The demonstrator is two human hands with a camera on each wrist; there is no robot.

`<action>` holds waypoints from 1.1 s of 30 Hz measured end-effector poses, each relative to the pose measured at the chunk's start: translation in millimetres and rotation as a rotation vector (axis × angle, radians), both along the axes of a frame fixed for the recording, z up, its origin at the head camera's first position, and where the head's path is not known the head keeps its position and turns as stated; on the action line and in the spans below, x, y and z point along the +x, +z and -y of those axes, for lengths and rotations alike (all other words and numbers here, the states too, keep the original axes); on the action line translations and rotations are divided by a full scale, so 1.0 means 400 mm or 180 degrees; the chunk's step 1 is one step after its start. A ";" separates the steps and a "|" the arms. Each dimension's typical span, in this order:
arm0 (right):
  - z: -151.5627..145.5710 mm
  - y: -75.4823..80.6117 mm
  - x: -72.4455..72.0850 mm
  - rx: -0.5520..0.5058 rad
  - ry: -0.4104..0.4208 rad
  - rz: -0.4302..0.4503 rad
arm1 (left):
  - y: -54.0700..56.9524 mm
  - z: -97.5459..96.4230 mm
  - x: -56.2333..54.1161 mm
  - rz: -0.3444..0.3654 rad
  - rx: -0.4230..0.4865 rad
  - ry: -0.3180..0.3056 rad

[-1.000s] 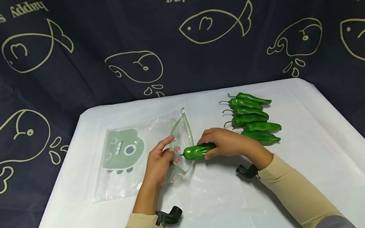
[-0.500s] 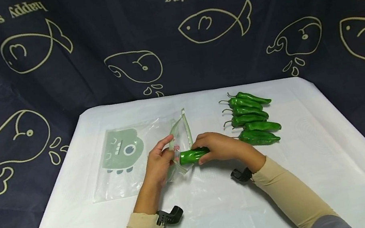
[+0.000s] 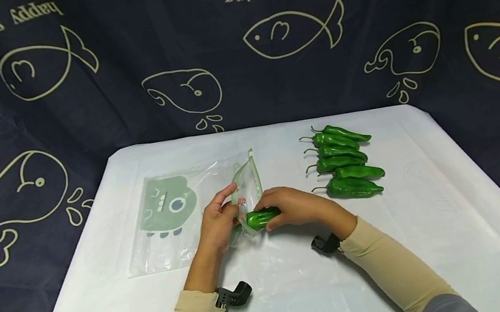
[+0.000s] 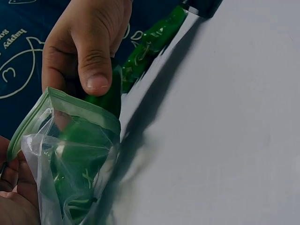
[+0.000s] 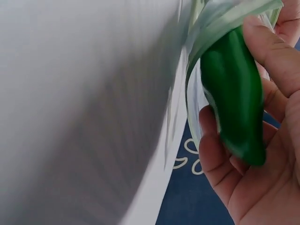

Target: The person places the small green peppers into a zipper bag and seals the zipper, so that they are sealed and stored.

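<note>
My right hand (image 3: pixel 291 205) grips a green pepper (image 3: pixel 261 218) between thumb and fingers, its stem end inside the mouth of a clear zip bag (image 3: pixel 207 186). In the right wrist view the pepper (image 5: pixel 232 93) points its tip back toward the palm, and the bag's green-edged rim (image 5: pixel 225 28) curves around its other end. My left hand (image 3: pixel 216 223) pinches the bag's near layer by the opening and keeps the mouth parted. Through the plastic in the left wrist view, green pepper (image 4: pixel 79 159) shows below the zip strip.
Several green peppers (image 3: pixel 343 162) lie in a column at the right of the white table (image 3: pixel 399 263), stems leftward. The bag's body with a green dinosaur print (image 3: pixel 165 204) lies flat at the left. A dark blue cloth with fish drawings (image 3: pixel 207 29) hangs behind the table.
My right hand has moved left and slightly nearer, carrying the pepper from the bag's opening to partly inside it. The left hand and bag stay nearly in place.
</note>
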State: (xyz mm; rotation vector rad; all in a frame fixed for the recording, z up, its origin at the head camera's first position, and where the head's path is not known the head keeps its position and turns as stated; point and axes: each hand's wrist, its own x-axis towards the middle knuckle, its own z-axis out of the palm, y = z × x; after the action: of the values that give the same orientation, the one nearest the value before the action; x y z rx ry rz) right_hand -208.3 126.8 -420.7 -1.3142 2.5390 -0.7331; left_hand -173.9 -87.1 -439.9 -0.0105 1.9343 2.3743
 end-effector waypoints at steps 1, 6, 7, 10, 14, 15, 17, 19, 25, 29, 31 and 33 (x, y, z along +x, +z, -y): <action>0.002 0.000 0.001 -0.0009 0.0007 0.0021 | -0.001 0.000 0.000 0.0003 0.0014 0.0004; 0.005 -0.007 0.001 -0.0028 0.0045 0.0098 | 0.000 -0.001 -0.001 0.0017 0.0045 0.0017; 0.005 -0.007 0.001 -0.0033 0.0043 0.0113 | 0.000 -0.002 0.000 0.0021 0.0051 0.0016; 0.005 -0.006 0.003 -0.0068 0.0043 0.0160 | 0.000 -0.002 -0.002 0.0032 0.0054 -0.0003; 0.002 -0.003 0.006 -0.0097 0.0036 0.0209 | 0.000 0.000 -0.001 0.0048 0.0052 -0.0017; 0.001 -0.002 0.007 -0.0108 0.0046 0.0207 | 0.000 0.000 0.000 0.0045 0.0051 -0.0015; -0.003 -0.001 0.008 -0.0116 0.0057 0.0181 | 0.000 0.001 0.000 0.0032 0.0046 -0.0011; -0.007 -0.002 0.009 -0.0120 0.0079 0.0160 | 0.000 0.000 0.000 0.0018 0.0032 -0.0007; -0.012 -0.004 0.012 -0.0069 0.0121 0.0214 | 0.005 -0.001 0.003 0.0023 0.0004 0.0002; -0.010 -0.003 0.012 -0.0075 0.0124 0.0214 | 0.007 -0.002 0.003 0.0017 -0.0010 0.0000; -0.009 -0.004 0.011 -0.0080 0.0120 0.0199 | 0.007 -0.002 0.002 0.0019 -0.0012 -0.0004; -0.008 -0.006 0.011 -0.0065 0.0114 0.0196 | 0.006 -0.002 0.002 0.0027 -0.0029 -0.0014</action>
State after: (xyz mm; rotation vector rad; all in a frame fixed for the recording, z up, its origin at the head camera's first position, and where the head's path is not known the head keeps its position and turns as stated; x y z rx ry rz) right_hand -203.7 130.0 -423.0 -1.3192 2.4600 -0.7820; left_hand -172.9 -86.2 -437.3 -0.0168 1.9393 2.3587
